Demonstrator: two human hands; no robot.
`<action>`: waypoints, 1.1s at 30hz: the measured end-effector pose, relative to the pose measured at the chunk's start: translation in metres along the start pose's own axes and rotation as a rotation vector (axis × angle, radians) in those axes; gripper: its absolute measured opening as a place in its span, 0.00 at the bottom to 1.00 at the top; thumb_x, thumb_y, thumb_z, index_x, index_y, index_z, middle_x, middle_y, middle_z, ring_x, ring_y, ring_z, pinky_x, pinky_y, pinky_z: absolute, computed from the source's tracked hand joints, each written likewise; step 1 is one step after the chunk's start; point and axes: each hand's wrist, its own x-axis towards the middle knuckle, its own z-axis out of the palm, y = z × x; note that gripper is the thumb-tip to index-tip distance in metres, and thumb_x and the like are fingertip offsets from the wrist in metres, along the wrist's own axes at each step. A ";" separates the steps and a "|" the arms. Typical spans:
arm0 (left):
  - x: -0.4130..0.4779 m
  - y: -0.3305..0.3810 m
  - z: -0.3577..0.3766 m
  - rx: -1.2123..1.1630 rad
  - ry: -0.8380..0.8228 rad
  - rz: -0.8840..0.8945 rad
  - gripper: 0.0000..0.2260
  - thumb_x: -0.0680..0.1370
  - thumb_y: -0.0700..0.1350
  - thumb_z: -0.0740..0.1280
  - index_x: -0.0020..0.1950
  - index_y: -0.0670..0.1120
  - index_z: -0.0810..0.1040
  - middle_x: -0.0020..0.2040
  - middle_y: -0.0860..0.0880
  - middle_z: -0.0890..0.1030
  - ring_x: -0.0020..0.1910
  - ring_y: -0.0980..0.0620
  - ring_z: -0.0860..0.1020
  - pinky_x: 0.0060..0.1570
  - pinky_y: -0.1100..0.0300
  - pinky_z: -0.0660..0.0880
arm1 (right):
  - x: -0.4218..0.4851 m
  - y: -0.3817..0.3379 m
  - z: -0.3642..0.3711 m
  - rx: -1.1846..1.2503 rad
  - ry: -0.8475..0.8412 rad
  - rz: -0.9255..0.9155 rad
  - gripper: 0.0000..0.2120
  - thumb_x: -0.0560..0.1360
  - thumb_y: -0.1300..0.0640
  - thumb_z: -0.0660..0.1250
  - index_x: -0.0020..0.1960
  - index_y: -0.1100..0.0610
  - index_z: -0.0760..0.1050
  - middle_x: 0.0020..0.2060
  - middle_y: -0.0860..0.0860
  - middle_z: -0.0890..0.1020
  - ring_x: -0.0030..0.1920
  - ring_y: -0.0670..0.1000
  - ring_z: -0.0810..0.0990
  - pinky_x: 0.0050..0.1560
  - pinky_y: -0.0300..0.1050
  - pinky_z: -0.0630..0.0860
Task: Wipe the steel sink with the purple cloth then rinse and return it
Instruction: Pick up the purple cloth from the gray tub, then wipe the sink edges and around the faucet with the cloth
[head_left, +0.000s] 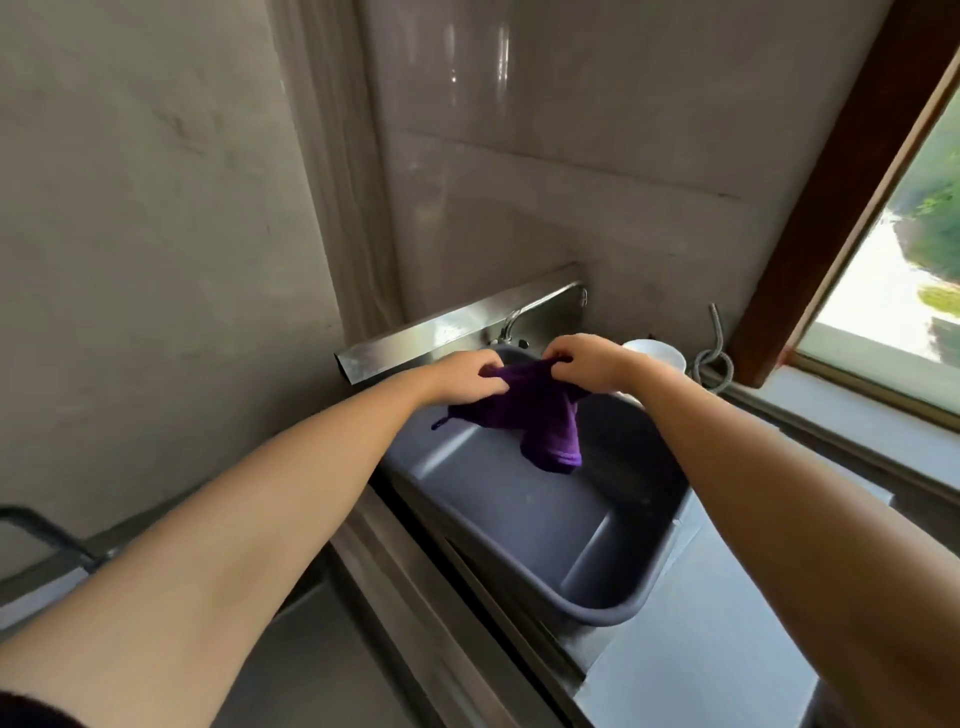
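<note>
The purple cloth (540, 410) is clamped by both hands' fingers (488, 371) at twelve o'clock above the sink (519, 519); wiping seemingly not begun.

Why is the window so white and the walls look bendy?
In the head view, daylight through the window is too bright for the camera, so it washes out; the wide lens curves the wall edges; glare streaks the steel ledge, while the purple cloth in both hands stays dim.
</note>
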 end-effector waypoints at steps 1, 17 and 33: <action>-0.006 0.004 -0.009 -0.008 0.035 0.023 0.06 0.76 0.49 0.66 0.49 0.48 0.74 0.44 0.51 0.77 0.43 0.52 0.74 0.41 0.61 0.69 | -0.004 -0.008 -0.011 0.007 0.022 -0.005 0.13 0.75 0.62 0.59 0.57 0.63 0.76 0.52 0.59 0.79 0.48 0.54 0.75 0.48 0.43 0.70; -0.160 0.010 -0.058 -0.193 0.626 -0.134 0.37 0.68 0.60 0.72 0.70 0.45 0.62 0.66 0.46 0.70 0.62 0.49 0.72 0.62 0.54 0.71 | -0.012 -0.186 -0.046 0.122 -0.007 -0.222 0.10 0.75 0.59 0.63 0.48 0.66 0.76 0.38 0.57 0.78 0.37 0.54 0.76 0.38 0.46 0.76; -0.398 -0.100 -0.104 -0.093 0.784 -0.631 0.10 0.73 0.47 0.70 0.42 0.40 0.77 0.37 0.46 0.78 0.38 0.50 0.75 0.38 0.61 0.68 | -0.014 -0.377 0.080 -0.215 -0.456 -0.694 0.24 0.68 0.40 0.70 0.58 0.50 0.73 0.56 0.53 0.78 0.52 0.58 0.80 0.48 0.47 0.80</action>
